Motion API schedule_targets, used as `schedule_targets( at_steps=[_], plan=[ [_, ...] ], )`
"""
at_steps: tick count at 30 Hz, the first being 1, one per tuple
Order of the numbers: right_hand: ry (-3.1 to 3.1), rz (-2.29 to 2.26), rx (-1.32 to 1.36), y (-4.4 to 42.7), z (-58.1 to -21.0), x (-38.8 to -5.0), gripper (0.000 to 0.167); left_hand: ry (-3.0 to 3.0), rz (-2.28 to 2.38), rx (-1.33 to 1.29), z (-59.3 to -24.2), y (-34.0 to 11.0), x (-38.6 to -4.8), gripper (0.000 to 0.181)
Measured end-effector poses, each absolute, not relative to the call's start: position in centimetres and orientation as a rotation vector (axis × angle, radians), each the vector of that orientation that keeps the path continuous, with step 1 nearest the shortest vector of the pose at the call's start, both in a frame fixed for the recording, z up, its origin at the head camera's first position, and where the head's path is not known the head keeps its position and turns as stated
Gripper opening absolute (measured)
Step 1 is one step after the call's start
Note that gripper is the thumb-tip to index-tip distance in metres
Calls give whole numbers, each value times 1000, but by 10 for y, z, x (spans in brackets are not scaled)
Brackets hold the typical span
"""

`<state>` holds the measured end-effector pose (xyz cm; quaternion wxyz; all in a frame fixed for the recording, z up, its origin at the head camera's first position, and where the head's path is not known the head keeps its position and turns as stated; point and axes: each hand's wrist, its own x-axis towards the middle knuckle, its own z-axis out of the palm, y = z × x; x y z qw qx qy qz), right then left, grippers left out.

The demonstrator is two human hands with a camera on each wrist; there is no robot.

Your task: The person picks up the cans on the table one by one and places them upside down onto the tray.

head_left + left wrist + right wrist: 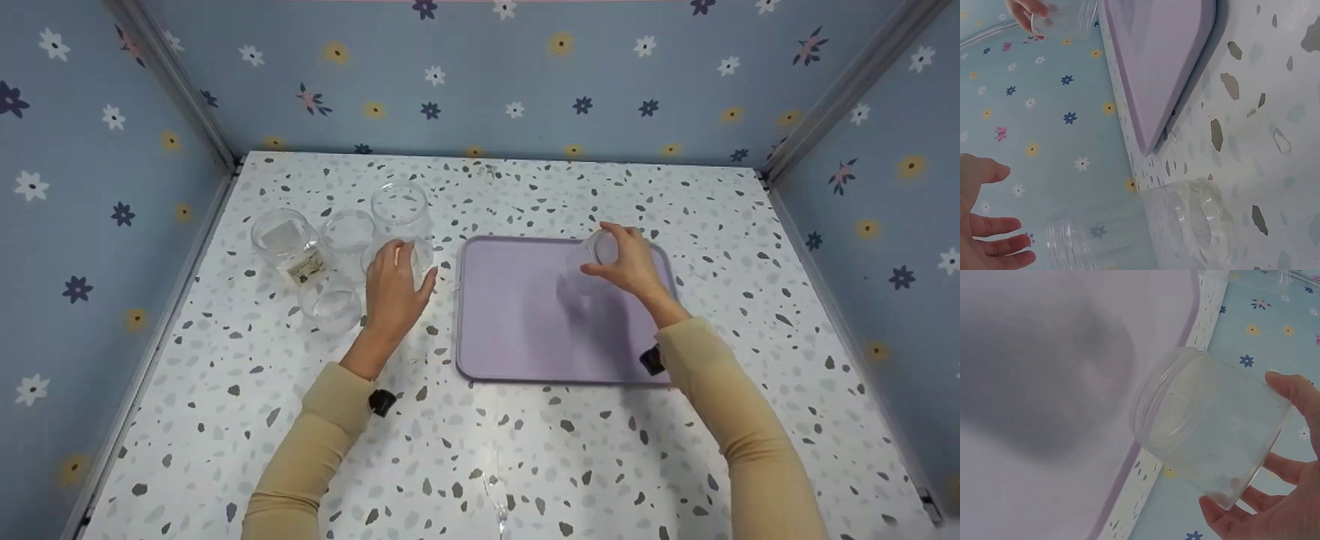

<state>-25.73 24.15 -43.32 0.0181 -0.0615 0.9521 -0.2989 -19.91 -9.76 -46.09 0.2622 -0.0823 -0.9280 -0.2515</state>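
Right hand (630, 262) grips a clear cylindrical plastic jar (1213, 433) above a rectangular lilac tray (510, 322); left hand (391, 292), released, fingers extended, is near a transparent round jar (1179, 228).

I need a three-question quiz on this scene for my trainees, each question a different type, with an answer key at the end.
1. Fill in the blank: In the right wrist view, the clear jar held by the right hand has its threaded rim facing the lavender ____.
2. True or false: The labelled jar stands on the speckled table.
3. Multiple choice: How is the left hand placed?
A) Clenched in a fist
B) Open, close to another clear jar
C) Pressed against the flowered wall

Key:
1. tray
2. True
3. B
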Motion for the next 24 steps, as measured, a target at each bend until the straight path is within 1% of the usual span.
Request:
schedule_targets(
  at_steps=[6, 12, 24],
  plan=[
    [3006, -768, -62, 248, -435, -268, 79, -2564, -587, -184, -464, -102, -204, 48],
    [3006, -686, 40, 258, -437, -274, 80, -2615, -597, -126, -465, -105, -209, 54],
    [2970, -646, 112, 277, -436, -288, 81, -2756, -573, -44, -460, -109, -215, 83]
  ],
)
